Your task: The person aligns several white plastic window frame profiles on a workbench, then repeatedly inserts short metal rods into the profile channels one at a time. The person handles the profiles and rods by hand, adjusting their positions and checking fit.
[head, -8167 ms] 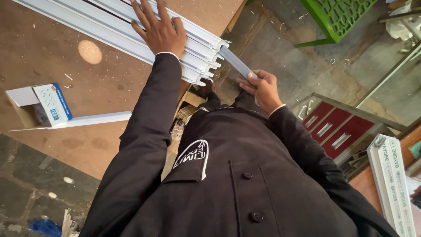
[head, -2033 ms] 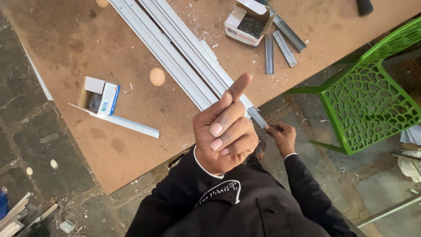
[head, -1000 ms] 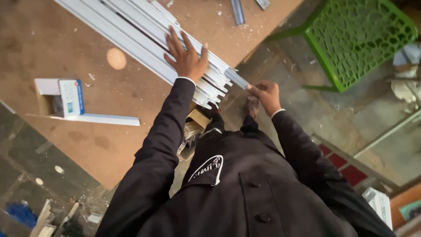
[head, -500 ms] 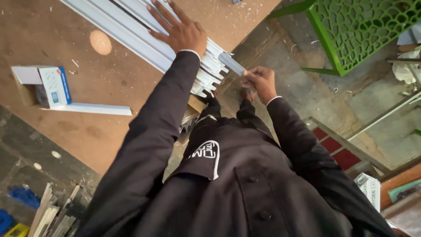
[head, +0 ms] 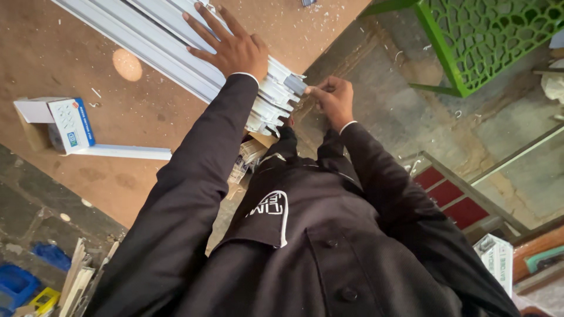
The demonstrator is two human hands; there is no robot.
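Note:
A bundle of long white profiles (head: 158, 41) lies across the brown table (head: 53, 64), its cut ends sticking out over the near edge. My left hand (head: 232, 48) rests flat on top of the bundle near those ends, fingers spread. My right hand (head: 333, 98) is at the end face of the bundle, fingertips pinched on the short protruding end of a grey strip (head: 295, 86) that sits between the profiles. My dark sleeves and jacket fill the lower half of the view.
A white and blue box (head: 64, 122) and a short white strip (head: 126, 152) lie on the table at left. A green plastic chair (head: 487, 41) stands at upper right. A red panelled frame (head: 446, 191), a carton (head: 496, 258) and blue bins (head: 17, 282) sit on the floor.
The grey strip sticks out less from the bundle's end than before, and my right hand has moved closer to the profiles. My left hand stays pressed on the bundle.

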